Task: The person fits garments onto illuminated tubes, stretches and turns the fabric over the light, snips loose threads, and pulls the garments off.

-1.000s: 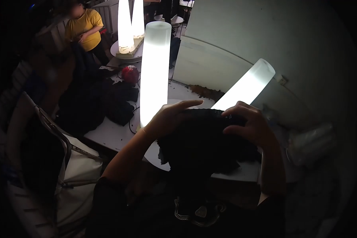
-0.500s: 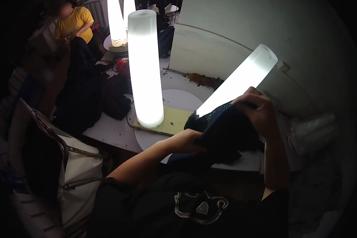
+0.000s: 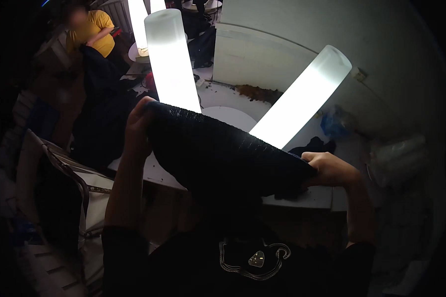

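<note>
A dark knitted cloth (image 3: 223,153) is stretched wide between my two hands, its ribbed edge uppermost. My left hand (image 3: 139,123) is closed on the cloth's upper left corner. At its right end my right hand (image 3: 329,169) pinches the edge, lower than the left one. Behind the cloth stand two glowing white tubes: the left tube (image 3: 171,64) is nearly upright, and the right tube (image 3: 305,96) leans to the right. The cloth hides the lower end of both.
The white table (image 3: 223,94) bears brown scraps (image 3: 257,93) by the wall. A blue plastic bag (image 3: 336,123) lies at the right, near a clear bag (image 3: 401,158). Dark cloth (image 3: 101,123) is heaped at the left. A person in a yellow shirt (image 3: 101,32) is at the back left.
My hands have moved apart, the left one up and to the left, the right one down. The cloth, bunched half a second ago, is spread wide.
</note>
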Motion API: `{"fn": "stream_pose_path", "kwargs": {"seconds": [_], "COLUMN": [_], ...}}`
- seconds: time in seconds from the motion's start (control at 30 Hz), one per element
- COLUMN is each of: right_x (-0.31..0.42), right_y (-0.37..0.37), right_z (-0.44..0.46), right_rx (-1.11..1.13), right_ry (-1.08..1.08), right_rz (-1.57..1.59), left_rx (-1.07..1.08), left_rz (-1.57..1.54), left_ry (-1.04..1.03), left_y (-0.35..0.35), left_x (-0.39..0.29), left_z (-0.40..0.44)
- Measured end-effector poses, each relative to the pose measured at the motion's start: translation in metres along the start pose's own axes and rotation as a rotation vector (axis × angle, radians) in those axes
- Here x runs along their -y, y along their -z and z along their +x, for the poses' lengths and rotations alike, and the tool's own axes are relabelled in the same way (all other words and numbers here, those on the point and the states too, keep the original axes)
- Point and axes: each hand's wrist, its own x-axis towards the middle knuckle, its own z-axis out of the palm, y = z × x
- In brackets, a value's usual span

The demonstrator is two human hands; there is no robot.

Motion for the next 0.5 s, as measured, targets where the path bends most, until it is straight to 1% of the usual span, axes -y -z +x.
{"fn": "stream_pose_path", "kwargs": {"seconds": [0.07, 0.1, 0.13, 0.17, 0.2, 0.23, 0.27, 0.33, 0.37, 0.4, 0.47, 0.5], "right_x": [-0.003, -0.003, -0.003, -0.004, 0.003, 0.002, -0.001, -0.020, -0.022, -0.020, -0.012, -0.013], "right_y": [0.001, 0.007, 0.018, 0.027, 0.035, 0.037, 0.041, 0.055, 0.060, 0.062, 0.065, 0.061], "right_z": [0.004, 0.003, 0.000, -0.006, -0.014, -0.017, -0.021, -0.033, -0.034, -0.035, -0.036, -0.043], "right_rx": [-0.020, -0.181, -0.340, -0.464, -0.537, -0.685, -0.829, -0.864, -0.879, -0.925, -1.015, -1.061], "right_ry": [-0.061, 0.056, 0.172, 0.174, 0.180, 0.272, 0.366, 0.534, 0.619, 0.632, 0.665, 0.575], "right_rz": [-0.218, -0.164, -0.110, -0.029, 0.070, 0.193, 0.318, 0.550, 0.669, 0.682, 0.710, 0.875], "left_rx": [-0.032, -0.045, 0.022, 0.092, 0.162, 0.217, 0.418, 0.821, 0.872, 0.915, 1.079, 1.063], "left_rz": [0.053, 0.076, 0.106, 0.136, 0.164, 0.257, 0.329, 0.476, 0.600, 0.725, 1.132, 1.148], "left_ry": [-0.003, -0.006, 0.020, 0.045, 0.067, 0.119, 0.160, 0.245, 0.453, 0.663, 0.569, 0.532], "left_y": [-0.006, -0.006, -0.004, 0.001, 0.006, 0.011, 0.017, 0.024, 0.015, 0.006, 0.014, 0.022], "left_x": [-0.020, -0.028, -0.036, -0.043, -0.051, -0.062, -0.070, -0.083, -0.089, -0.092, -0.069, -0.062], "left_z": [0.009, 0.013, 0.017, 0.021, 0.023, 0.022, 0.022, 0.023, 0.020, 0.013, 0.007, 0.007]}}
